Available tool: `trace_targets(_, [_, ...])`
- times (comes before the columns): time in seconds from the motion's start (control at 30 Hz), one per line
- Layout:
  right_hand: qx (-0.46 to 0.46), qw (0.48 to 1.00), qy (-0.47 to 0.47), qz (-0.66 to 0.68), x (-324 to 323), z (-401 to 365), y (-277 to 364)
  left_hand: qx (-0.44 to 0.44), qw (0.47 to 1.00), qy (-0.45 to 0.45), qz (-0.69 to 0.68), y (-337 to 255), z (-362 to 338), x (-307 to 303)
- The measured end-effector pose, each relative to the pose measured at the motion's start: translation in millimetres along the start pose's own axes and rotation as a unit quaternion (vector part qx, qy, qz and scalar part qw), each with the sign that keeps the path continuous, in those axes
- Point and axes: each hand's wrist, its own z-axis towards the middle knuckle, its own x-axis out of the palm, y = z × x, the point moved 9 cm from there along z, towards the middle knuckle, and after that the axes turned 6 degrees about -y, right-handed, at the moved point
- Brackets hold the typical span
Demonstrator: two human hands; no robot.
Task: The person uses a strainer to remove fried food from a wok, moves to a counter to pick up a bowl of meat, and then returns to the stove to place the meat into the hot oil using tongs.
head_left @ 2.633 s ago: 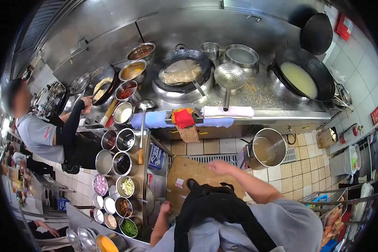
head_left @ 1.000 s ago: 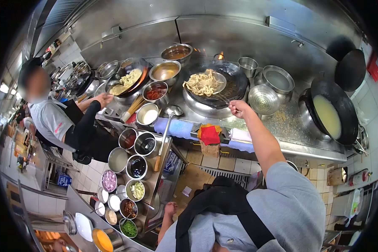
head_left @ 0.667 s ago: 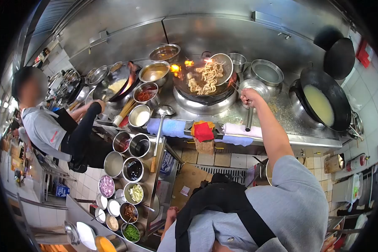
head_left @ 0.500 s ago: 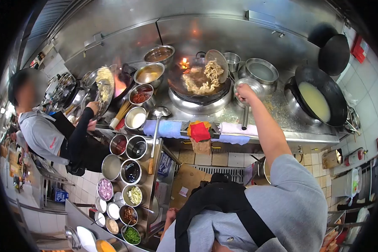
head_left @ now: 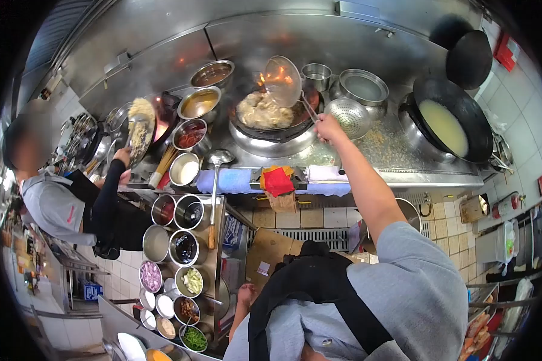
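My right hand (head_left: 330, 129) is closed round the handle of a round mesh strainer (head_left: 282, 82), which stands tilted on its side above a wok (head_left: 295, 129). Pale meat pieces (head_left: 264, 111) lie in the wok just below and left of the strainer, and flames show through the mesh. A perforated ladle (head_left: 348, 118) rests on the steel counter beside my right hand. Low near my body hangs my left hand (head_left: 246, 293), away from the stove; its fingers look curled but are too small to make out.
At the left a co-worker (head_left: 60, 198) tips food from a pan (head_left: 140, 135). Metal containers of ingredients (head_left: 187, 247) fill the side cart. A long ladle (head_left: 214, 198) lies across its edge. A large wok of pale liquid (head_left: 443, 126) is at the right.
The strainer has swung left and up over the wok, no longer holding meat. The meat now lies heaped in the wok. My right hand has shifted left.
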Motion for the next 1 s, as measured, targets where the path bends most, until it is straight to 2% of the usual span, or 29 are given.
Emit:
trace_targets(0.03, [0.023, 0.997, 0.027, 0.066, 2.8, -6.0, -2.8, 0.094, 0.993, 0.057, 0.031, 11.3, 6.3, 3.4])
trace_targets(0.07, [0.037, 0.995, 0.003, 0.092, -2.9, -15.4, -0.8, 0.186, 0.974, 0.115, 0.061, 10.2, 5.6, 11.7])
trace_targets(0.1, [0.04, 0.995, -0.005, 0.092, -11.5, -17.1, -9.6, 0.18, 0.973, 0.113, 0.096, 14.1, 4.3, 11.5])
trace_targets(0.2, [0.049, 0.972, -0.034, 0.226, -44.9, -16.5, -39.1, 0.054, 0.987, 0.065, 0.134, 32.8, 9.6, 5.4])
trace_targets(0.27, [0.037, 0.967, -0.136, 0.214, -96.5, -43.5, -44.6, 0.025, 0.989, 0.057, 0.131, 30.9, 12.3, 5.6])
trace_targets(0.33, [0.005, 0.972, -0.192, 0.133, -155.7, -60.0, -55.6, 0.005, 0.991, 0.055, 0.125, 26.5, 14.0, 7.2])
trace_targets(0.37, [-0.071, 0.961, -0.268, -0.013, -197.4, -64.8, -60.0, -0.003, 0.991, 0.053, 0.121, 22.6, 14.3, 7.6])
trace_targets(0.4, [-0.145, 0.918, -0.332, -0.158, -226.0, -71.2, -60.5, -0.011, 0.992, 0.049, 0.118, 18.5, 13.8, 6.7])
trace_targets(0.47, [-0.128, 0.853, -0.394, -0.318, -261.4, -101.3, -33.6, -0.027, 0.993, 0.037, 0.111, 6.8, 7.6, 4.1])
trace_targets(0.5, [-0.073, 0.854, -0.386, -0.341, -276.6, -95.3, -36.6, -0.032, 0.993, 0.03, 0.109, -0.2, 3.2, 1.6])
trace_targets(0.57, [-0.063, 0.847, -0.388, -0.358, -297.6, -69.3, -54.0, -0.033, 0.995, 0.014, 0.096, -27.4, -11.7, 3.3])
trace_targets(0.63, [0.026, 0.839, -0.323, -0.438, -310.4, -31.3, -91.3, -0.01, 0.998, 0.025, 0.061, 5.4, 18.0, 2.0])
trace_targets(0.67, [0.02, 0.84, -0.317, -0.441, -312.9, -31.9, -90.2, 0.007, 0.999, 0.027, 0.043, 22.9, 31.2, 0.7])
trace_targets(0.77, [0.035, 0.847, -0.325, -0.42, -311.1, -44.2, -67.6, 0.143, 0.99, 0.001, 0.0, 42.6, 60.4, -3.4])
trace_targets(0.83, [-0.065, 0.841, -0.365, -0.394, -297.7, -57.2, -44.9, -0.046, 0.998, -0.009, -0.045, 38.2, 41.7, 3.6])
trace_targets(0.87, [-0.113, 0.846, -0.356, -0.381, -286.7, -54.8, -37.5, -0.139, 0.988, -0.023, -0.069, 11.7, 16.6, 11.2])
trace_targets(0.93, [-0.138, 0.883, -0.282, -0.349, -259.3, -38.7, -21.4, -0.129, 0.989, -0.03, -0.072, 3.5, 6.6, 19.3])
trace_targets(1.0, [-0.13, 0.939, -0.227, -0.223, -232.1, -5.3, -26.5, -0.113, 0.991, -0.031, -0.07, -4.6, 3.5, 23.6])
